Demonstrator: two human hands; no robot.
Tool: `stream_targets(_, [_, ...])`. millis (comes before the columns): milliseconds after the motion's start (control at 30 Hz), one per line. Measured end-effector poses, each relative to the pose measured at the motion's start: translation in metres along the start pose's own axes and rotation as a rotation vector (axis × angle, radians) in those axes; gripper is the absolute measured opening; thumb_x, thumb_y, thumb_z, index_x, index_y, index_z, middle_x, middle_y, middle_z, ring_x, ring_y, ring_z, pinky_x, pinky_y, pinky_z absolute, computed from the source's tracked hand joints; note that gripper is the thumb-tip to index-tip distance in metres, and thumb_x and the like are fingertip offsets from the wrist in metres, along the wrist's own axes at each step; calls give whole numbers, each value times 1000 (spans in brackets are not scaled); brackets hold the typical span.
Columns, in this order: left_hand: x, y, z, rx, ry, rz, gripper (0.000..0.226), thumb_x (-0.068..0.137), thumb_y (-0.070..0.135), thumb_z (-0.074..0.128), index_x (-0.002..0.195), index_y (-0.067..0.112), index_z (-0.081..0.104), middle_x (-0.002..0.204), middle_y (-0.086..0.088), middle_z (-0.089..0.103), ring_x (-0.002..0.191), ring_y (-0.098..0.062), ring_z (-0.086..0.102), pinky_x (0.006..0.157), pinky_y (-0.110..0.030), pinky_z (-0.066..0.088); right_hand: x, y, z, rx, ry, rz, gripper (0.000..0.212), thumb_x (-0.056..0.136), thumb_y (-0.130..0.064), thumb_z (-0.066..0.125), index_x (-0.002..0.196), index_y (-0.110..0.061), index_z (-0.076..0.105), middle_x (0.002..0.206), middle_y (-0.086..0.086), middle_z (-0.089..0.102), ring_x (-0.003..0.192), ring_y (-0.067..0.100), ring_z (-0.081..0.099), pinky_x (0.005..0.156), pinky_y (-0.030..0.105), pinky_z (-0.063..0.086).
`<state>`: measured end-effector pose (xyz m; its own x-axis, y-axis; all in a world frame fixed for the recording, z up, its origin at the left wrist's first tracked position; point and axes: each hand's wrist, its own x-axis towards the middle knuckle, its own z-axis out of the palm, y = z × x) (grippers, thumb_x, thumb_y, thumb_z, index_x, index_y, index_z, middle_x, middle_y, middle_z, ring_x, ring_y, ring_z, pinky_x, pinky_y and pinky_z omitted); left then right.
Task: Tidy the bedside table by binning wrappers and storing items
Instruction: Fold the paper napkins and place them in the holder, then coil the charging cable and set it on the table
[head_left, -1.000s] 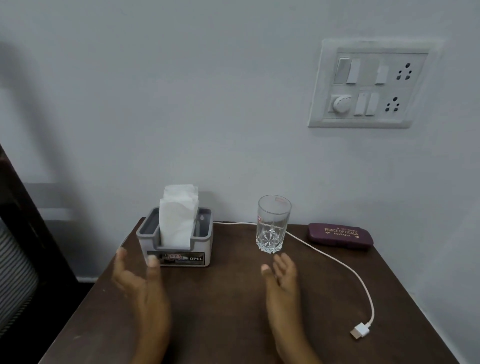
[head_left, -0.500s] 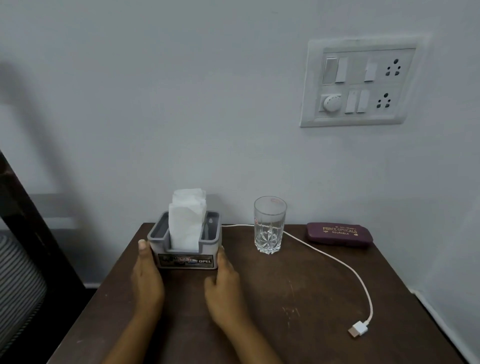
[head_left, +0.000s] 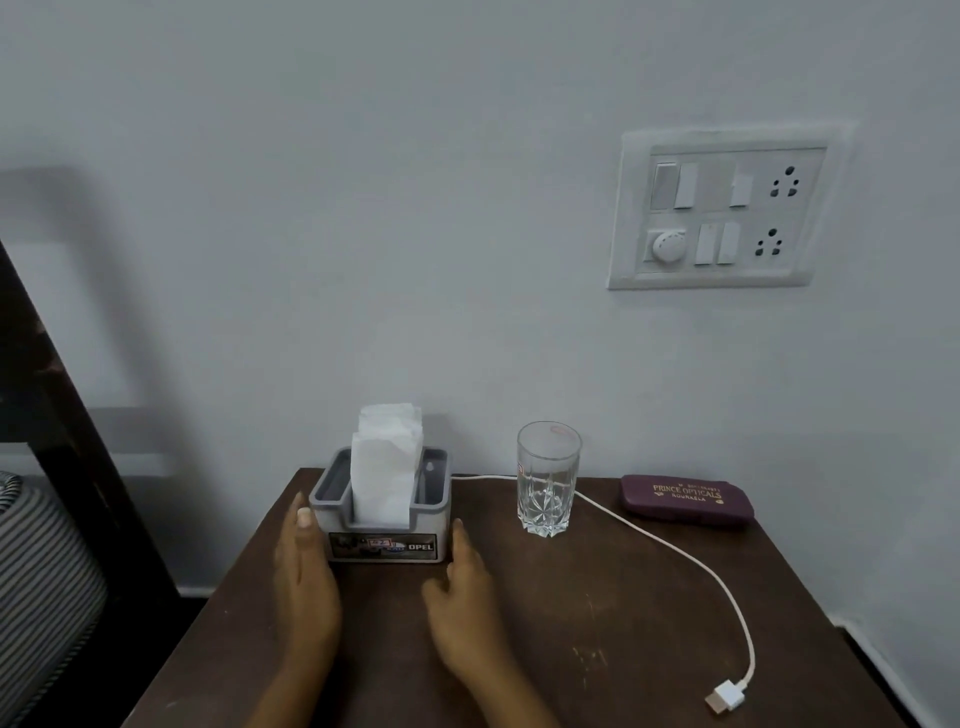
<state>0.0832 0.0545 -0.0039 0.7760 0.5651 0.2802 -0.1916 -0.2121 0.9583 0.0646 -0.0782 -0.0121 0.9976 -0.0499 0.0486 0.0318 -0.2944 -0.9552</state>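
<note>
A grey tissue holder (head_left: 384, 540) with white tissues (head_left: 384, 467) standing up in it sits at the back left of the dark wooden bedside table (head_left: 597, 623). My left hand (head_left: 306, 577) lies flat against its left side and my right hand (head_left: 462, 587) against its right side, fingers straight, so the holder is held between both palms. An empty clear glass (head_left: 548, 480) stands to its right. A maroon spectacle case (head_left: 685, 501) lies at the back right. A white USB cable (head_left: 727, 597) runs from behind the holder to its plug (head_left: 724, 696) near the front right.
A white switchboard (head_left: 727, 213) is on the grey wall above the table. A dark bed frame (head_left: 67, 467) and striped bedding (head_left: 41, 597) are at the left. The table's right edge meets the wall corner.
Both hands moved forward and left from the middle of the table and closed in on the sides of the tissue holder. The camera view has shifted left and up slightly.
</note>
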Motion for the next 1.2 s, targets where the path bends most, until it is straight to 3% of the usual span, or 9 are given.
stream_targets(167, [-30, 23, 0, 33, 192, 459, 30, 87, 39, 39, 113, 27, 49, 114, 13, 44, 109, -9, 44, 99, -36, 33, -26, 16, -23, 263, 321, -42, 65, 80, 20, 50, 133, -17, 37, 131, 5, 45, 121, 13, 43, 95, 17, 39])
stream_targets(300, [-74, 24, 25, 44, -105, 909, 17, 88, 45, 47, 100, 33, 50, 102, 12, 50, 101, 2, 48, 85, -18, 41, -30, 28, -63, 342, 568, -5, 70, 74, 26, 55, 133, -6, 38, 136, 20, 40, 122, 24, 43, 100, 35, 36])
stream_targets(400, [-109, 31, 60, -55, -541, 563, 48, 85, 69, 35, 128, 47, 38, 134, 25, 38, 126, 3, 37, 100, -18, 34, -25, 31, -90, 256, 619, 4, 70, 76, 23, 55, 139, 2, 31, 142, 21, 30, 132, 30, 36, 107, 35, 30])
stream_targets(500, [-112, 37, 91, -135, -575, 104, 84, 58, 94, 28, 132, 55, 22, 145, 34, 18, 127, 23, 19, 107, -13, 25, -12, 35, -109, 186, 566, 15, 74, 79, 19, 49, 145, -3, 23, 150, 15, 24, 138, 25, 28, 115, 35, 23])
stream_targets(600, [-102, 43, 104, -143, -577, -128, 102, 55, 95, 27, 141, 42, 10, 150, 23, 10, 133, 14, 13, 104, -12, 15, 3, 37, -122, 128, 508, 34, 76, 81, 16, 43, 148, -8, 16, 156, 9, 19, 143, 20, 20, 119, 37, 17])
stream_targets(767, [-86, 50, 121, -73, -681, -140, 77, 82, 61, 21, 150, 27, 6, 154, 17, 7, 138, 6, 1, 112, -19, 1, 24, 39, -135, 110, 368, 86, 77, 83, 14, 37, 150, -16, 12, 158, 1, 14, 144, 14, 16, 118, 31, 15])
stream_targets(900, [-78, 47, 139, -74, -679, -129, 75, 85, 64, 21, 148, 23, 24, 155, 9, 21, 142, -4, 15, 120, -34, 9, 33, 40, -138, 148, 253, 77, 76, 82, 21, 31, 149, -11, 18, 155, 4, 24, 142, 14, 24, 109, 19, 20])
stream_targets(1067, [-79, 44, 139, -136, -655, -100, 70, 86, 58, 24, 144, 21, 34, 148, 9, 35, 135, 0, 28, 112, -20, 19, 31, 38, -130, 119, 184, -7, 68, 81, 24, 32, 142, -7, 35, 138, 3, 47, 127, 7, 44, 95, 5, 31])
stream_targets(1200, [-80, 41, 137, -149, -637, -91, 76, 84, 69, 26, 143, 22, 37, 148, 9, 38, 136, 0, 30, 117, -31, 21, 28, 42, -125, 51, 171, -58, 71, 79, 21, 38, 141, -14, 38, 133, -5, 50, 120, -2, 46, 93, -1, 32])
